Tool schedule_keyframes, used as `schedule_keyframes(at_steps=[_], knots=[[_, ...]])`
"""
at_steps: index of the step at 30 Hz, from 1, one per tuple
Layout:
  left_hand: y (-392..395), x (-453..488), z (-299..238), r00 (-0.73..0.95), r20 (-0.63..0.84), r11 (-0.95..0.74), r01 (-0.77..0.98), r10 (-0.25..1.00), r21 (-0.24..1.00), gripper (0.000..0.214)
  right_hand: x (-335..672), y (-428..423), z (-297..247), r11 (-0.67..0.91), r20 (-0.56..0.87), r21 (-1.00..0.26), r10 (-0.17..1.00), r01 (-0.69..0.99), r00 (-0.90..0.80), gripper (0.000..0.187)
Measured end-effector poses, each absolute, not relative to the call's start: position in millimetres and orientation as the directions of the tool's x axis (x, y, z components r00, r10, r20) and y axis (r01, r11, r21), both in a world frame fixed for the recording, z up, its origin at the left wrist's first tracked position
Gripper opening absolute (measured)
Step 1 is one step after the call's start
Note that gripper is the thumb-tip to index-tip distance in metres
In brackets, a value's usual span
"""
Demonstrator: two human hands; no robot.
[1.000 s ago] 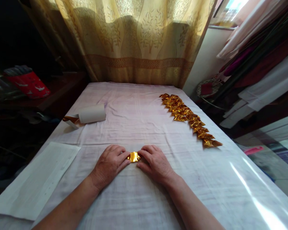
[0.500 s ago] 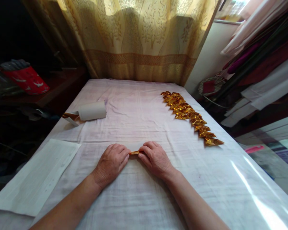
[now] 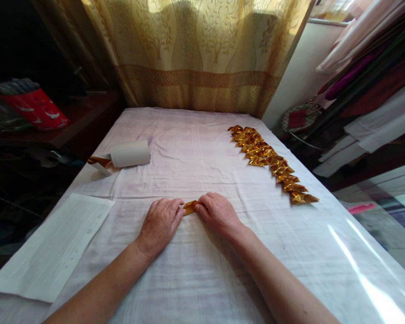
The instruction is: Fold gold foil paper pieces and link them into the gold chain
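Observation:
Between my two hands, low over the white cloth [image 3: 189,265], is a small folded piece of gold foil paper [image 3: 189,208]. My left hand [image 3: 162,223] pinches its left end between thumb and fingers. The other end is gripped by my right hand [image 3: 219,213], whose curled fingers hide part of it. Farther off to the right, several folded gold foil pieces [image 3: 283,170] lie in an overlapping slanted row.
A white roll [image 3: 131,153] with gold-and-white strips at its end lies at the back left. Nearer is a white sheet [image 3: 54,247]. A red patterned cup [image 3: 37,108] stands on the dark shelf at left. Gold curtains [image 3: 195,54] hang behind the bed; clothes [image 3: 378,121] hang at right.
The gold foil paper has turned from a thin strip edge to a wider visible face, and my fingers have shifted on its ends. The view has moved slightly.

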State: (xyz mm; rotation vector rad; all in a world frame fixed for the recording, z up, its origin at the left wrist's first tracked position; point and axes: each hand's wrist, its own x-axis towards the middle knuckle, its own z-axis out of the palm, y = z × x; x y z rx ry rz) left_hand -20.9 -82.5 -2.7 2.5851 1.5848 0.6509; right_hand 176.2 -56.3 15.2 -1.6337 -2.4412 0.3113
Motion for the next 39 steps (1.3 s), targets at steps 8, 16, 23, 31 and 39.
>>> schedule_keyframes(at_steps=[8,16,23,31,39], knots=[[-80.7,-15.8,-4.5,0.347,0.342,-0.427,0.883,0.873,0.194,0.013,174.7,-57.8,5.3,0.317,0.097,-0.347,0.948,0.883,-0.303,0.006],[-80.9,-16.5,-6.5,0.335,0.319,-0.407,0.893,0.886,0.193,0.014,177.5,-60.0,-12.0,0.350,0.251,-0.368,0.930,0.862,-0.270,0.009],[-81.3,-15.2,-2.7,0.358,0.228,-0.401,0.898,0.905,0.180,0.012,177.3,-65.7,-15.1,0.407,0.340,-0.327,0.893,0.853,-0.295,0.021],[-81.6,-15.0,-3.6,0.350,0.242,-0.398,0.898,0.905,0.188,0.011,169.9,-84.9,-7.6,0.568,0.070,-0.262,0.817,0.780,-0.572,0.056],[-82.0,-16.5,-3.7,0.350,0.245,-0.402,0.890,0.904,0.214,0.012,191.5,-87.5,-8.3,0.427,0.011,-0.199,0.901,0.882,-0.433,0.055]])
